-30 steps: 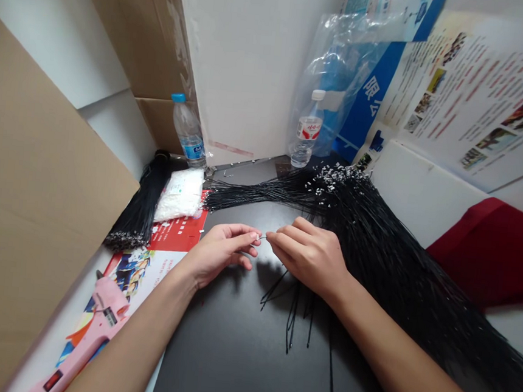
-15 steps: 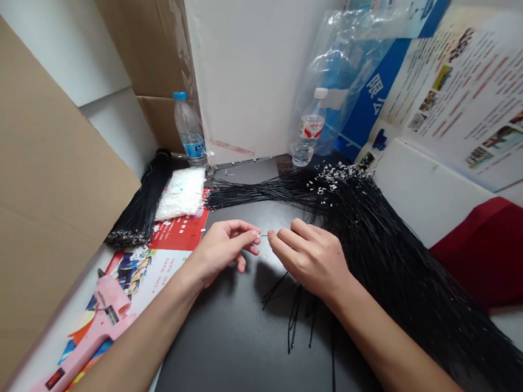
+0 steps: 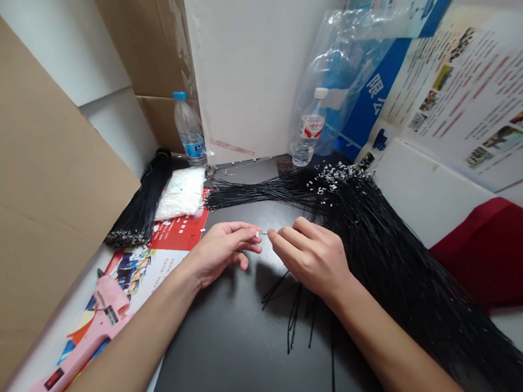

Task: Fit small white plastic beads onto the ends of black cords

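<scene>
Over the middle of the dark table, my left hand (image 3: 224,248) pinches a tiny white connector (image 3: 257,234) between thumb and fingertips. My right hand (image 3: 313,255) is closed around a thin black wire (image 3: 264,233), whose end reaches across the small gap to the white piece. Whether the wire tip sits inside the connector is too small to tell. Several black wires (image 3: 295,321) hang or lie on the table below my right hand. Just beyond both hands stretches a bundle of black wires (image 3: 262,191), joining a big heap of wires (image 3: 375,255) with white ends at the right.
A pink glue gun (image 3: 107,317) lies at the left on a printed sheet, near a bag of white pieces (image 3: 183,192) and another wire bundle (image 3: 144,204). Two water bottles (image 3: 189,130) stand at the back. Cardboard (image 3: 36,201) rises on the left; red cloth (image 3: 489,258) lies right.
The white connector shows more clearly at my left fingertips, which have shifted slightly. My right hand has barely moved and keeps its hold on the wire.
</scene>
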Available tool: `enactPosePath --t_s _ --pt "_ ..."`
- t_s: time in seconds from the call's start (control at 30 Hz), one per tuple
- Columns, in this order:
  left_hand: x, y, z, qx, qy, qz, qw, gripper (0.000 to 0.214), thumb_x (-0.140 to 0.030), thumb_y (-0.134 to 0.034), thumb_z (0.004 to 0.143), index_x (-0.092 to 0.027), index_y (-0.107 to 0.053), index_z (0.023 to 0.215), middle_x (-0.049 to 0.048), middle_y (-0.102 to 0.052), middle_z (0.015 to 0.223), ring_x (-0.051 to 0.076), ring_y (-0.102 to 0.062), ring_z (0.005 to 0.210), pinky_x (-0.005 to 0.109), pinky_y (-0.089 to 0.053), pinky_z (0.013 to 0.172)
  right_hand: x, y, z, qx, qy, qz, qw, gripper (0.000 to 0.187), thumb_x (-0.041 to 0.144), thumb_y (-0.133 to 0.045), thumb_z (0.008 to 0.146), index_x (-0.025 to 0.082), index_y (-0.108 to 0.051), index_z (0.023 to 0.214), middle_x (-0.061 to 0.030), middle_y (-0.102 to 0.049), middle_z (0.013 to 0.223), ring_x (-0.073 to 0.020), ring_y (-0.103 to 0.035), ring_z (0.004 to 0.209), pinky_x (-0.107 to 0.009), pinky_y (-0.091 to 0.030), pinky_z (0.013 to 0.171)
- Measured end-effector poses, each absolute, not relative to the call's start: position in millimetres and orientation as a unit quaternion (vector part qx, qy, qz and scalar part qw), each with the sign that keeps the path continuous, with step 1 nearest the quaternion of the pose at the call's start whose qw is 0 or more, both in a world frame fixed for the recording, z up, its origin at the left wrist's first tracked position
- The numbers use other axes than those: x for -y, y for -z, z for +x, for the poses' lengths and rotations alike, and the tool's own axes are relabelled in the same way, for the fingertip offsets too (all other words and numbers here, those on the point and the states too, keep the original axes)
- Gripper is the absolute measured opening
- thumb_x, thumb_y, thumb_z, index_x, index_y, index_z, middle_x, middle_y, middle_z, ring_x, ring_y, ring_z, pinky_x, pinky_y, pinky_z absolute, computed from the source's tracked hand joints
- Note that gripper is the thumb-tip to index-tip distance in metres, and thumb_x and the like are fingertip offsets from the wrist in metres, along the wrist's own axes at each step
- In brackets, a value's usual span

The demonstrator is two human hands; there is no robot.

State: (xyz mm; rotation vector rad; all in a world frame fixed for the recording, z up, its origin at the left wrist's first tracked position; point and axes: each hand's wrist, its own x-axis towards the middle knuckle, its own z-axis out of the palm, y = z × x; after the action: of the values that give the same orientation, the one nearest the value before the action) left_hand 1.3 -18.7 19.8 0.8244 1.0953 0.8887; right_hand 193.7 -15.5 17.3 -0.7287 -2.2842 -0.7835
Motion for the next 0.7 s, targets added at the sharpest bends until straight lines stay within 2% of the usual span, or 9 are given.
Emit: enactPosePath --t_s 0.3,0.4,0.53,0.63,0.7 --pt "19.6 -15.4 -0.2 -0.467 -0.395 0.386 0.691 0.022 -0.028 -0.079 0.075 -0.01 -0.07 0.082 0.0066 -0.064 0.079 0.014 -0.063 0.074 0.016 -0.033 0.038 15.3 -16.7 191.9 0.858 0.299 -0.277 0.311 0.02 0.014 -0.058 0.094 0.017 -0.067 0.076 0.0012 -0.057 0.062 -0.0127 -0.038 0.062 -0.029 -0.029 0.058" --pt "20.6 -16.0 0.5 -0.477 -0.387 0.423 0.666 0.02 -0.03 -0.075 0.078 -0.011 -0.068 0.08 0.0051 -0.064 0.076 0.012 -0.06 0.064 0.017 -0.032 0.039 16.6 -14.4 190.0 0.861 0.274 -0.29 0.317 0.02 0.014 -0.058 0.094 0.018 -0.068 0.077 0.0009 -0.059 0.061 -0.0129 -0.04 0.061 -0.029 -0.03 0.058" --pt "21.9 -16.7 2.6 -0.503 -0.373 0.5 0.598 0.02 -0.032 -0.066 0.085 -0.012 -0.064 0.08 0.001 -0.063 0.069 0.005 -0.045 0.044 0.021 -0.034 0.045 20.5 -10.0 185.8 0.854 0.136 -0.372 0.337 0.014 0.022 -0.06 0.093 0.019 -0.071 0.086 -0.0004 -0.067 0.071 -0.0134 -0.051 0.067 -0.027 -0.035 0.06" --pt "22.5 -13.5 3.7 -0.524 -0.376 0.544 0.537 0.019 -0.033 -0.065 0.085 -0.014 -0.063 0.081 0.0004 -0.064 0.067 0.006 -0.045 0.044 0.022 -0.033 0.046 22.3 -7.8 183.5 0.84 -0.028 -0.432 0.328 0.014 0.027 -0.061 0.092 0.018 -0.07 0.097 -0.0019 -0.071 0.081 -0.0128 -0.058 0.071 -0.024 -0.038 0.061" --pt "22.7 -10.6 3.9 -0.529 -0.378 0.57 0.502 0.019 -0.034 -0.066 0.085 -0.015 -0.064 0.081 0.0014 -0.065 0.069 0.008 -0.047 0.047 0.023 -0.035 0.048 22.4 -8.3 181.9 0.824 -0.125 -0.453 0.316 0.012 0.025 -0.06 0.091 0.019 -0.07 0.095 -0.0016 -0.071 0.082 -0.0119 -0.06 0.069 -0.023 -0.039 0.061"
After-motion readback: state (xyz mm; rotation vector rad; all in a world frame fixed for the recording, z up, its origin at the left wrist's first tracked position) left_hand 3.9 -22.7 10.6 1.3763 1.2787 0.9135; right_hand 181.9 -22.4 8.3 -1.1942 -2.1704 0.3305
